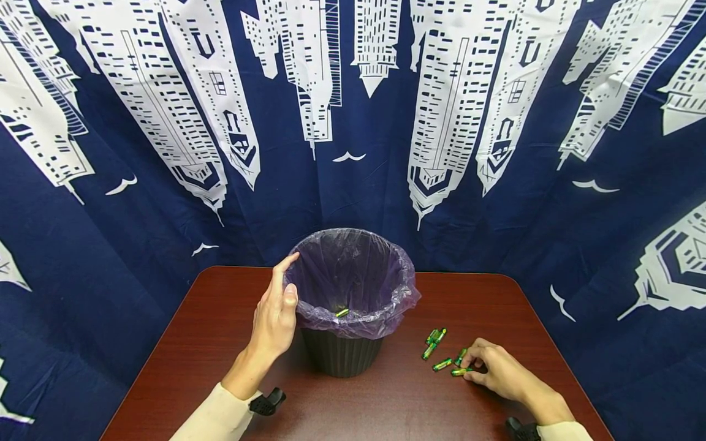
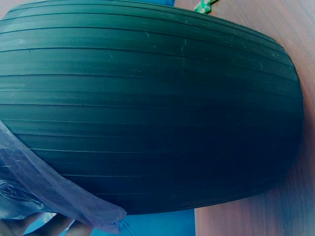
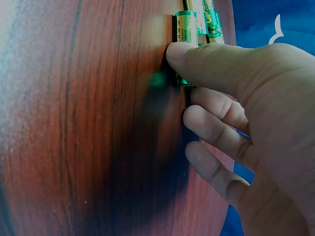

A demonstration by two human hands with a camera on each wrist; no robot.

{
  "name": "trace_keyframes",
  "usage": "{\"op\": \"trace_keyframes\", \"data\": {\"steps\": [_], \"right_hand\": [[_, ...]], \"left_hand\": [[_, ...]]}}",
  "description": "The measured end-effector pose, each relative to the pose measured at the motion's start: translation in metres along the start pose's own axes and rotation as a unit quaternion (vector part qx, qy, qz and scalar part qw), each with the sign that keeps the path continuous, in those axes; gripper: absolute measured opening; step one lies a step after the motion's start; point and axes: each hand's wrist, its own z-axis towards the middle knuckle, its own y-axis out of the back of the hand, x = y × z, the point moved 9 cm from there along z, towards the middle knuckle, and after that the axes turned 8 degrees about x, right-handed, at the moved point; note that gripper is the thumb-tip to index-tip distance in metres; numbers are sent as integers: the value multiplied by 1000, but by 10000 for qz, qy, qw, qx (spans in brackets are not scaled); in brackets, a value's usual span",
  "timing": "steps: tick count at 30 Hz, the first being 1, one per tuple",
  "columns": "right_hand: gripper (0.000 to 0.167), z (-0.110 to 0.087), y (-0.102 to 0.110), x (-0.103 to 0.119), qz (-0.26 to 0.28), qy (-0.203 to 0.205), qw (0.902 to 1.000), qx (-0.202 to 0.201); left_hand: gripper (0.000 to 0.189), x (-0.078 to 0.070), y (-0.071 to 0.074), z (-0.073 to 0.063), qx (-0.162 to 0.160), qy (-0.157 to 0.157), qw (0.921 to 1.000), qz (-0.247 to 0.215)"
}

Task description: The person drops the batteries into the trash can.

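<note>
A dark ribbed trash bin [image 1: 342, 355] stands on the table, lined with a purple plastic bag [image 1: 380, 327] folded over its rim. My left hand [image 1: 276, 315] rests against the bin's left side at the rim, index finger extended along the bag. In the left wrist view its fingers [image 2: 54, 225] show beside the bag. One green-and-yellow battery [image 1: 342, 313] shows at the near edge of the bin's opening. On the right, my right hand [image 1: 496, 367] pinches a battery [image 3: 186, 29] low over the table; its thumb covers part of it. Several loose batteries [image 1: 442, 365] lie beside that hand.
The reddish-brown wooden table [image 1: 220, 343] has rounded far corners. Behind it hangs a navy cloth [image 1: 342, 196] printed with white buildings. Dark wrist straps [image 1: 268, 402] sit at both sleeves.
</note>
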Motion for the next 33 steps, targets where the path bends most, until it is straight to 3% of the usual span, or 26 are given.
{"op": "trace_keyframes", "data": {"steps": [24,33], "right_hand": [[26,-5,4,-2,-35,-97,9999,27],[28,-8,19,5,-41,11,9997,-254]], "left_hand": [[92,0,0,0,11,-6,10000,-15],[93,0,-1,-1,9,23,10000,-5]]}}
